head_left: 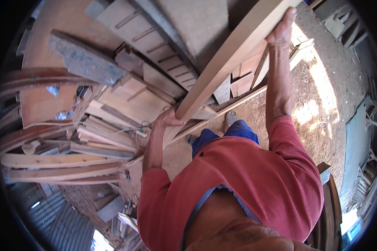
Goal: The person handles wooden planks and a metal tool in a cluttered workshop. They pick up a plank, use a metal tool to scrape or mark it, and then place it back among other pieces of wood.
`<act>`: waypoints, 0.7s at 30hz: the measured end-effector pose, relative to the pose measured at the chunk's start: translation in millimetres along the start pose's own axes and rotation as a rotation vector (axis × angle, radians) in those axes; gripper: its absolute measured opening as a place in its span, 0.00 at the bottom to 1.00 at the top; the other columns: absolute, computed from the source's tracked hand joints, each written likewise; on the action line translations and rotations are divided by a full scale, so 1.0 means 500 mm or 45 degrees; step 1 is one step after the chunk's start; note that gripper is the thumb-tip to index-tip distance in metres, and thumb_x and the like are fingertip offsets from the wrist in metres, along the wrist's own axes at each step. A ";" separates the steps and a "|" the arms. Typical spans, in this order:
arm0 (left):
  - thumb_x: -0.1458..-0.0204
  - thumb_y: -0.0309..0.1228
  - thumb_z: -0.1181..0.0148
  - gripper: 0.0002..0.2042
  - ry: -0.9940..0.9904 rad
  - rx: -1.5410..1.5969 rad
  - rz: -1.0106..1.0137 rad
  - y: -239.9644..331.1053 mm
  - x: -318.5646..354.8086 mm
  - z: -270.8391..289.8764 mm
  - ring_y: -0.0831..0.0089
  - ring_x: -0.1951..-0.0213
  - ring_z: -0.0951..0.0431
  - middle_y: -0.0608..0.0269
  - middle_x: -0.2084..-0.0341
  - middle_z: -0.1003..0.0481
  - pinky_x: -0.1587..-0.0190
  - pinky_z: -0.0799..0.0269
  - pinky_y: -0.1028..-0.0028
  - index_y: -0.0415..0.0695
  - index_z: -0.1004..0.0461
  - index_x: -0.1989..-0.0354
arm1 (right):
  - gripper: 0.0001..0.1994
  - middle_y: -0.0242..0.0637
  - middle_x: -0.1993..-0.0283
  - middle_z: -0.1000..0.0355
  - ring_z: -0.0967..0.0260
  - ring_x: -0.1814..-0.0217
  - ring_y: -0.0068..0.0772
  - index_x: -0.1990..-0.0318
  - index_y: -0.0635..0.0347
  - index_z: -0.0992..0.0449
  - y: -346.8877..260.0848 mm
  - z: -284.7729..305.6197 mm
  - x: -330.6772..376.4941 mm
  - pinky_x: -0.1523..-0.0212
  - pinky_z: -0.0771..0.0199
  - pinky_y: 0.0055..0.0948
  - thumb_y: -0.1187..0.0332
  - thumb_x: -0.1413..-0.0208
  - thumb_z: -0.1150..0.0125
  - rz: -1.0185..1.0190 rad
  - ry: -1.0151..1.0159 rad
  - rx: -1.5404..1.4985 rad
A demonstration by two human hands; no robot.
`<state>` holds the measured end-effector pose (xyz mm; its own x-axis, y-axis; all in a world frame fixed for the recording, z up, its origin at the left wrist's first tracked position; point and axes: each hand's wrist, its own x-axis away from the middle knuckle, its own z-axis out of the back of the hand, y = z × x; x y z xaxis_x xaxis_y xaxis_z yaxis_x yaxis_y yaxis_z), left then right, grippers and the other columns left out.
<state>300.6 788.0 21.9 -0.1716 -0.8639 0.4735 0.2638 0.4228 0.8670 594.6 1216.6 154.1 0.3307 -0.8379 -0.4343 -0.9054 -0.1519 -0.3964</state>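
Observation:
A long, thick wooden plank (232, 56) runs slantwise from the middle of the head view up to the top right. My left hand (170, 117) is closed around its nearer, lower-left end. Farther off, my right hand (282, 30) grips the plank's right edge near the upper end, thumb lying along the wood. Both arms are stretched forward, the right one reaching farther. The undersides of the plank and most of the fingers behind it are hidden. Beneath it, wooden panels and boards stick out past both sides.
A slotted board (144, 35) and a paint-stained grey plank (86, 58) lie left of the plank. Stacked curved timbers (63, 167) fill the left side. Short wood pieces (299, 52) rest on the sunlit dirt floor (308, 88) at right. Corrugated sheeting (63, 217) is at lower left.

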 end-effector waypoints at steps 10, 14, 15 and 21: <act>0.61 0.38 0.30 0.24 0.834 -0.554 -0.107 0.007 0.047 -0.044 0.62 0.59 0.21 0.52 0.65 0.21 0.53 0.27 0.67 0.38 0.23 0.56 | 0.33 0.41 0.29 0.39 0.43 0.28 0.47 0.31 0.55 0.39 0.077 -0.125 0.024 0.28 0.44 0.52 0.41 0.34 0.53 0.008 0.593 0.633; 0.45 0.32 0.38 0.12 1.127 0.033 -0.224 -0.050 0.149 -0.193 0.68 0.55 0.22 0.58 0.62 0.22 0.55 0.26 0.69 0.40 0.24 0.56 | 0.33 0.40 0.31 0.36 0.41 0.29 0.45 0.33 0.55 0.37 0.077 -0.139 0.016 0.29 0.41 0.50 0.40 0.34 0.55 0.021 0.592 0.665; 0.42 0.33 0.41 0.11 1.024 0.364 -0.164 -0.103 0.181 -0.246 0.69 0.54 0.22 0.60 0.60 0.22 0.54 0.26 0.70 0.40 0.24 0.54 | 0.33 0.40 0.32 0.35 0.40 0.29 0.45 0.33 0.55 0.37 0.082 -0.150 0.020 0.29 0.41 0.50 0.39 0.34 0.55 -0.006 0.582 0.667; 0.40 0.64 0.58 0.40 1.294 2.230 -0.079 -0.250 0.107 -0.413 0.56 0.40 0.31 0.50 0.38 0.35 0.39 0.36 0.55 0.42 0.45 0.31 | 0.31 0.46 0.28 0.45 0.48 0.26 0.47 0.30 0.62 0.45 0.090 -0.189 0.056 0.29 0.44 0.49 0.49 0.32 0.59 -0.058 0.525 0.647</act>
<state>454.6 632.2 -93.4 0.5123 -0.4310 0.7429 -0.8482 -0.3893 0.3591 537.8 1136.4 200.5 0.1453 -0.9841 -0.1025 -0.6208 -0.0100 -0.7839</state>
